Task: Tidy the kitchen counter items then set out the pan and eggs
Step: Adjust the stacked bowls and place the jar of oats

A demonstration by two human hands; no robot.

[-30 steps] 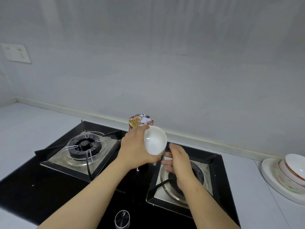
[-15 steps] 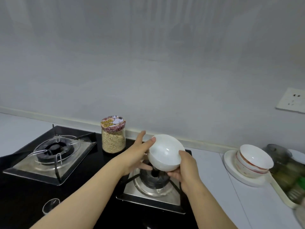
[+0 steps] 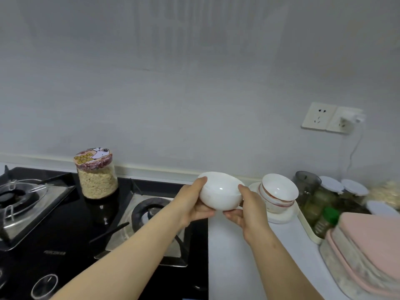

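So, black gas stove (image 3: 65,245) at left, oat jar (image 3: 97,180) upright on its back edge, red-rimmed bowl stack (image 3: 279,192), white bowl (image 3: 220,194) held above the counter (image 3: 229,256) just left of that stack, left hand (image 3: 191,205) and right hand (image 3: 252,215) curled round its sides.

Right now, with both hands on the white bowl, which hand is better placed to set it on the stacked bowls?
Probably the right hand: it grips the white bowl on the side nearest the stacked bowls, close beside them. The left hand holds the far side and would have to reach across.
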